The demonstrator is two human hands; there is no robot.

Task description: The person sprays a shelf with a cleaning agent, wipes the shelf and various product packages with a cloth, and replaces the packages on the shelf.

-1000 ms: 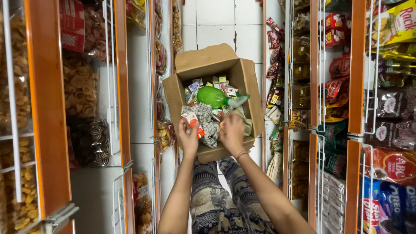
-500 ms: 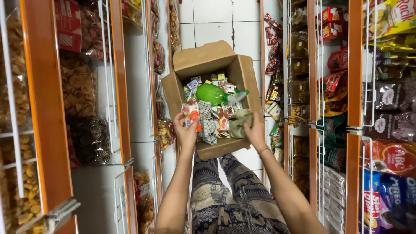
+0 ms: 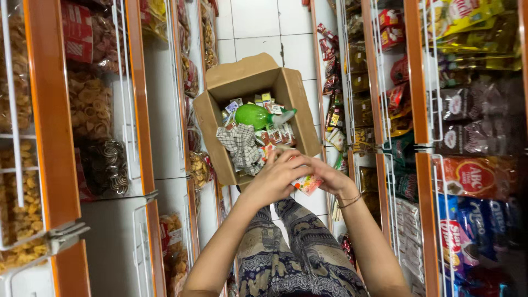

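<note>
Both hands have come off the box's near rim since half a second ago and now meet just below it. From the head view, my left hand (image 3: 275, 179) and right hand (image 3: 324, 176) close together around a small packet (image 3: 307, 184), white with red and orange print, its lower corner poking out between the fingers. Both grips are curled shut on it, left over the top, right beneath. It sits above my patterned trousers (image 3: 297, 253), just clear of the cardboard box (image 3: 242, 77) on the tiled floor (image 3: 258, 22). To do this well I'd keep the packet level and pinch its edges, not its middle. Inside the box lie a green spray bottle (image 3: 254, 116), a checked cloth (image 3: 241, 147) and more small packets.
</note>
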